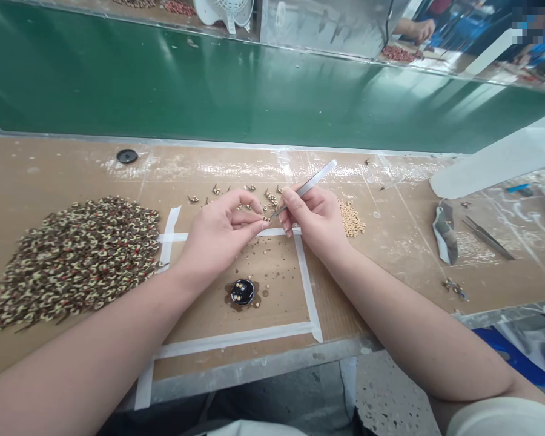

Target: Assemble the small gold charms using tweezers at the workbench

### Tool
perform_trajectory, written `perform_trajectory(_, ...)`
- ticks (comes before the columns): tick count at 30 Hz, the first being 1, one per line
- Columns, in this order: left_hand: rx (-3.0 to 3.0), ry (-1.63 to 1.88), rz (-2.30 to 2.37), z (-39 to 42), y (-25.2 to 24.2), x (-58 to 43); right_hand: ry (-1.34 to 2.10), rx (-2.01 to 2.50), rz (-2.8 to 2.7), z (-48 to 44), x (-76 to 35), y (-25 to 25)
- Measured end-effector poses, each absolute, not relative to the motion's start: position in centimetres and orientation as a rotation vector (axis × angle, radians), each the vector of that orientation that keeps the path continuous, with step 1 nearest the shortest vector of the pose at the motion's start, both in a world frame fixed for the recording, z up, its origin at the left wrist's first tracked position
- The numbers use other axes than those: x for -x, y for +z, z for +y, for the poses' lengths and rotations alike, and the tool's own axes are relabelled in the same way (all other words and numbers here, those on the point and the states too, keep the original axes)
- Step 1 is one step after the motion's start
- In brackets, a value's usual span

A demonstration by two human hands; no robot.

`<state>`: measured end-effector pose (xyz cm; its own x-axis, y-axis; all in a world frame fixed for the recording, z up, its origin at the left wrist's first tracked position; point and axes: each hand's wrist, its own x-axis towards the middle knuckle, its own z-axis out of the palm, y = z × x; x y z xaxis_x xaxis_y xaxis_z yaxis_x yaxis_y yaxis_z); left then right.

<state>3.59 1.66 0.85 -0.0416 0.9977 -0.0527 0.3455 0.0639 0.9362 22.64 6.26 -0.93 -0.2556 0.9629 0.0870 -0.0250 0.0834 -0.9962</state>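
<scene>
Head view here, and you've got both hands up over the tabletop (272, 163). Your left hand (215, 233) is clenched in a tight pinch, its fingers (249, 224) closed on a tiny bead-like piece (266, 218). Your right hand (306, 221) is gripping a pair of steel tweezers (309, 188) like a pen, with the tips right at that piece. It's too small to make out much, but I'd guess it's light, hard and easy to lose, so its edges are about the only place to take hold. Squeeze too hard and it could ping off.

For containers, the one real candidate is a small black cap (243, 292) inside the white tape square (305, 284), with a few pale beads in it, sitting on a brown stain. Loose stuff lies right on the tabletop: a big heap of speckled brown-and-cream pieces (75, 260) on your left, a little pile of tan beads (352, 218) just past your right hand, and scattered small gold-coloured bits (236, 197) behind your hands. A second pair of tweezers (488, 237) lies off to the right, near a grey rag (445, 233).
</scene>
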Motion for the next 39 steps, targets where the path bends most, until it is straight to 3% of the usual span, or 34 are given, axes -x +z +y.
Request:
perform_trajectory(17,-1.318,0.905,1.372,2.1,0.0,-3.1,1.22,1.029,-1.459,6.6,-23.2,-0.9)
perform_trajectory(31,-1.316,1.029,1.4,2.5,0.4,-2.6,1.053,1.196,-1.686,8.2,-24.2,-1.8)
perform_trajectory(39,-1.318,1.046,1.398,2.3,1.1,-2.7,0.588,1.39,-1.672,11.2,-28.5,0.0)
